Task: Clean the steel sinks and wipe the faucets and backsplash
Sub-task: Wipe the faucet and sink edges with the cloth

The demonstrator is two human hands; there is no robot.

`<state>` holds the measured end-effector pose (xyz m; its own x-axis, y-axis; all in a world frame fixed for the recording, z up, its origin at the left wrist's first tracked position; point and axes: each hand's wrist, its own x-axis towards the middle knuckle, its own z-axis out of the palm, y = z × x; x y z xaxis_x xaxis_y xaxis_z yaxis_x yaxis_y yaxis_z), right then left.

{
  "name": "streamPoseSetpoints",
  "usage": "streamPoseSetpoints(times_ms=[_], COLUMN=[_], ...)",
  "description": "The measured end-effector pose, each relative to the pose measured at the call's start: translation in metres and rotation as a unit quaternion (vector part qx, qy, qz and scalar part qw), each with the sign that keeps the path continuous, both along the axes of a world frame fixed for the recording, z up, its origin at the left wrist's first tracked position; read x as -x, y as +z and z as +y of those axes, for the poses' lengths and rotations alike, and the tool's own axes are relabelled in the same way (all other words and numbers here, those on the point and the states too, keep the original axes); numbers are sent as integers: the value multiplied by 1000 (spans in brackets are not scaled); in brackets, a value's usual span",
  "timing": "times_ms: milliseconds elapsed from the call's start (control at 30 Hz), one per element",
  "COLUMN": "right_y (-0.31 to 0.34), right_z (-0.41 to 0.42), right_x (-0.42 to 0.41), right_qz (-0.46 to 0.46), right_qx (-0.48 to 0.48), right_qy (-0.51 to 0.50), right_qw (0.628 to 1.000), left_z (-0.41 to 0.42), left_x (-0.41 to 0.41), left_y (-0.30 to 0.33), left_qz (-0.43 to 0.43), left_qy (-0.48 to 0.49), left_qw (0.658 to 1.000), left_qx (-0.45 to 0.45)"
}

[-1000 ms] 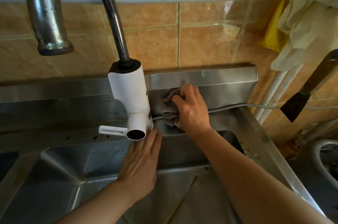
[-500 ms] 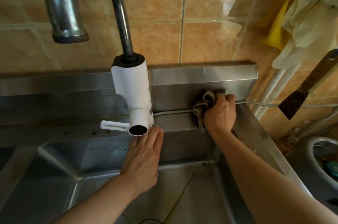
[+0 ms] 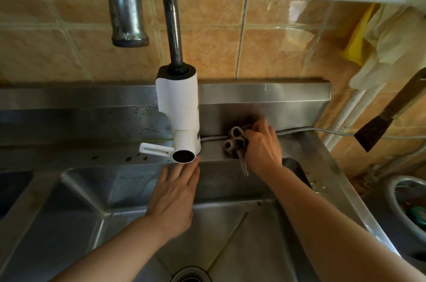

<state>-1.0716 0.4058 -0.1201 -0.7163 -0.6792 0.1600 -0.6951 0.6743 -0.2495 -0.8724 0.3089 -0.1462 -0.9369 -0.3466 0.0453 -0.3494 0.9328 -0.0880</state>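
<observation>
Wiping is under way on the steel ledge behind the sink [image 3: 76,192], below the backsplash [image 3: 265,95]. The right hand [image 3: 262,148] clutches a bunched grey cloth [image 3: 235,143], right of the white faucet [image 3: 178,111]. The left hand [image 3: 175,196] rests flat, fingers straight, on the sink's back wall. Next, probably sweep the cloth along the ledge.

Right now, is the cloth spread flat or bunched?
Bunched. The cloth shows rolled folds and a dangling tail, gripped in the right hand against the steel backsplash.

Right hand [image 3: 262,148] with bunched cloth [image 3: 236,143] swept right along the backsplash [image 3: 288,111], then back left toward the faucet [image 3: 182,115].
</observation>
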Motion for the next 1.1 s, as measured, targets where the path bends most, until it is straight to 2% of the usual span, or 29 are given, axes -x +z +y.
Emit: streamPoseSetpoints(times_ms=[67, 133, 200, 333, 400, 500, 567, 667, 833, 967, 1100], right_y=[7, 13, 16, -15, -23, -21, -18, -16, -1, 2, -9], right_z=[8, 6, -2, -25, -25, -17, -8, 23, 80, 62, 56], right_x=[4, -1, -16, -61, -58, -37, -28, -13, 40, 33, 28], right_qz=[-30, -39, -30, -28, -8, 52, 62, 68, 40, 23, -8], right_qx=[-11, 25, 48, 3, 10, -46, -63, -79, -179, -199, -168], right_qy=[-44, -43, 6, 163, 190, 211, 185, 93, -32, -74, -55], right_qw=[999, 998, 998, 986, 982, 975, 979, 990, 983, 977, 984], left_z=[3, 5, 5, 6, 5, 8, 13, 21, 36, 41, 43], left_x=[1, 1, -1, -9, -12, -10, -3, 14, 56, 77, 84], left_y=[2, 3, 6, 6, 6, 9, 13, 20, 33, 30, 29], left_qz=[-10, -14, -3, 29, 38, 28, 28, 18, -12, -42, -48], left_qy=[5, 8, 16, 31, 34, 34, 21, 1, -28, -15, -9], left_qw=[1000, 1000, 1000, 998, 998, 998, 998, 999, 998, 997, 998], left_qx=[0, -13, -23, -44, -45, -48, -46, -40, -53, -69, -48])
